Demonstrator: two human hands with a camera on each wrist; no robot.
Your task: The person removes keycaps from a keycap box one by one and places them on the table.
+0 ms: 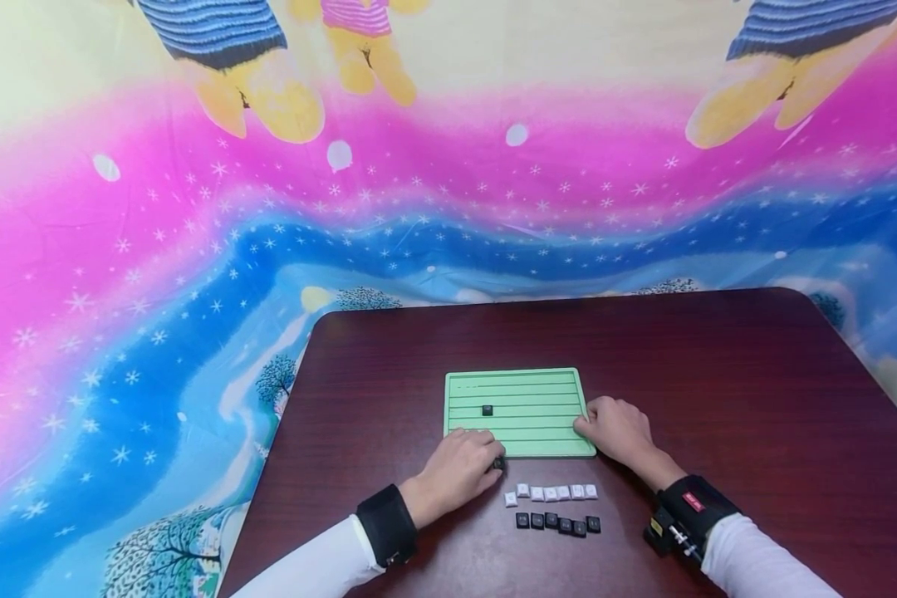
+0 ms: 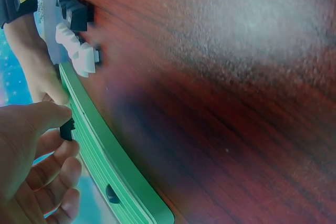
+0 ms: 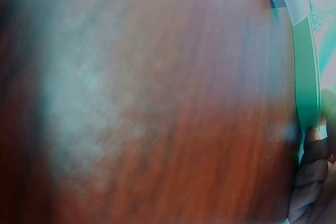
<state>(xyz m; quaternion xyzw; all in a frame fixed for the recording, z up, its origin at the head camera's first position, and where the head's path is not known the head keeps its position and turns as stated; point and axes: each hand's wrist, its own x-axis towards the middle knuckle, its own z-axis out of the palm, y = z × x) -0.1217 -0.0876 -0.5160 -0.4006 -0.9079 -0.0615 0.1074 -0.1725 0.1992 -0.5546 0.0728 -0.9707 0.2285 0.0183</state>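
Observation:
Between the thumb and index finger of my left hand (image 1: 454, 472) a black keycap (image 2: 66, 129) is pinched, near the front left edge of a green ridged board (image 1: 523, 421). Another black keycap (image 1: 487, 410) sits on the board, left of its middle. My right hand (image 1: 622, 432) grips the board's right edge, thumb on top and the other fingers curled at the side. In the right wrist view those curled fingers (image 3: 310, 182) show beside the green rim.
In front of the board lies a row of several white keycaps (image 1: 551, 494). Nearer me is a row of several black keycaps (image 1: 565, 526). Everything rests on a dark red-brown table (image 1: 389, 374), with a colourful printed cloth (image 1: 448, 183) hanging behind it.

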